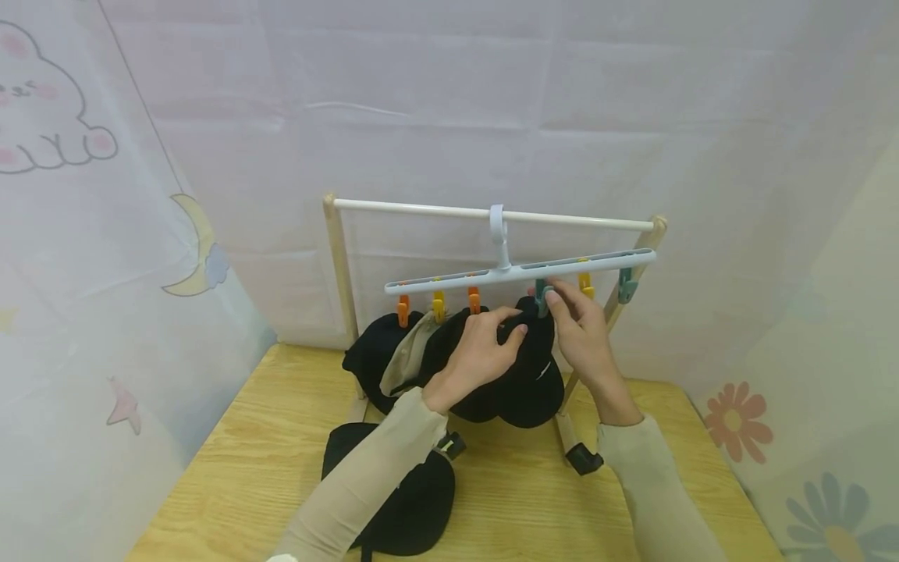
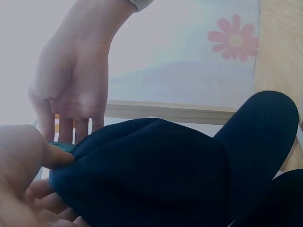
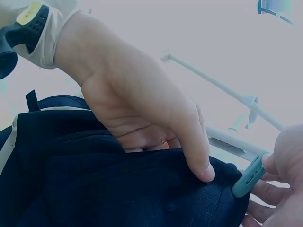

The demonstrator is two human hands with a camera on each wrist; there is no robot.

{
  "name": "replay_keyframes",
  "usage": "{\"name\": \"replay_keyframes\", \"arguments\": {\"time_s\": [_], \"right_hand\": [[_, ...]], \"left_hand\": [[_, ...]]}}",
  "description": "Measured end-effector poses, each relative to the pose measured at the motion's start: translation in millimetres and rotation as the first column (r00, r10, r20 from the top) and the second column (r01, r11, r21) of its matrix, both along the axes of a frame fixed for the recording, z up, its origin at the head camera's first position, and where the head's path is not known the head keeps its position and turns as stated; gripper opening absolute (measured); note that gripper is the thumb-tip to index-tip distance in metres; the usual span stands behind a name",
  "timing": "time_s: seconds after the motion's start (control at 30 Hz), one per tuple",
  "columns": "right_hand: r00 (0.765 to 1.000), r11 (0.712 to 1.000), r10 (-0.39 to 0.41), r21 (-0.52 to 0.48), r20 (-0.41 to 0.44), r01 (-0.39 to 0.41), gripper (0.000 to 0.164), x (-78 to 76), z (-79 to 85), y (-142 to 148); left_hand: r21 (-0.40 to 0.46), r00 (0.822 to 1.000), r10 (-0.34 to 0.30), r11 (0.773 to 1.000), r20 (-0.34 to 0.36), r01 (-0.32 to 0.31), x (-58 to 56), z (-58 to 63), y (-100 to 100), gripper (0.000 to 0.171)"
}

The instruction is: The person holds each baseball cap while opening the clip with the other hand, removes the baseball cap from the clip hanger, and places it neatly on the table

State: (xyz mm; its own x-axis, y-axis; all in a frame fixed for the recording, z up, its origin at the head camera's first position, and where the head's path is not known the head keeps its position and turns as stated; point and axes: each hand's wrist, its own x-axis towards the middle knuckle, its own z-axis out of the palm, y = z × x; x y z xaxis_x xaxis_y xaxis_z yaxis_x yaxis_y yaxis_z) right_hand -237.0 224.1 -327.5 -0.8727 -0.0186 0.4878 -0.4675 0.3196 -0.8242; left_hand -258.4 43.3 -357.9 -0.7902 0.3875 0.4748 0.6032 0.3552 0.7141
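Near the hanger's middle my left hand (image 1: 481, 351) pinches the top edge of a black cap (image 1: 527, 375) between thumb and fingers. My right hand (image 1: 583, 336) holds a green clip (image 1: 541, 298) that hangs from the light-blue hanger (image 1: 520, 272). In the right wrist view the clip (image 3: 248, 177) sits at the cap's edge, with my right thumb on it. The cap's crown and brim (image 2: 260, 132) show in the left wrist view. Farther left, a beige cap (image 1: 407, 355) and another black cap (image 1: 379, 343) hang from orange and yellow clips.
The hanger tilts on the white rod (image 1: 421, 209) of a wooden-legged rack. A yellow clip (image 1: 586, 279) and a green clip (image 1: 627, 287) hang at its right end. Another black cap (image 1: 414, 507) lies on the wooden table (image 1: 232, 460), below my left forearm.
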Motion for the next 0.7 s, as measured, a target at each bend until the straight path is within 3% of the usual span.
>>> {"name": "replay_keyframes", "arguments": {"time_s": [0.37, 0.7], "right_hand": [[0.999, 0.995, -0.037, -0.091, 0.003, 0.037, 0.038, -2.7, -2.3, -2], [0.997, 0.967, -0.072, -0.245, 0.002, 0.07, 0.035, -7.7, -4.6, -11]], "left_hand": [[0.054, 1.0, -0.01, 0.998, -0.025, 0.012, 0.1, -1.1, 1, 0.028], [0.078, 0.999, -0.012, 0.997, -0.036, 0.015, -0.8, -2.1, 3, 0.026]]}}
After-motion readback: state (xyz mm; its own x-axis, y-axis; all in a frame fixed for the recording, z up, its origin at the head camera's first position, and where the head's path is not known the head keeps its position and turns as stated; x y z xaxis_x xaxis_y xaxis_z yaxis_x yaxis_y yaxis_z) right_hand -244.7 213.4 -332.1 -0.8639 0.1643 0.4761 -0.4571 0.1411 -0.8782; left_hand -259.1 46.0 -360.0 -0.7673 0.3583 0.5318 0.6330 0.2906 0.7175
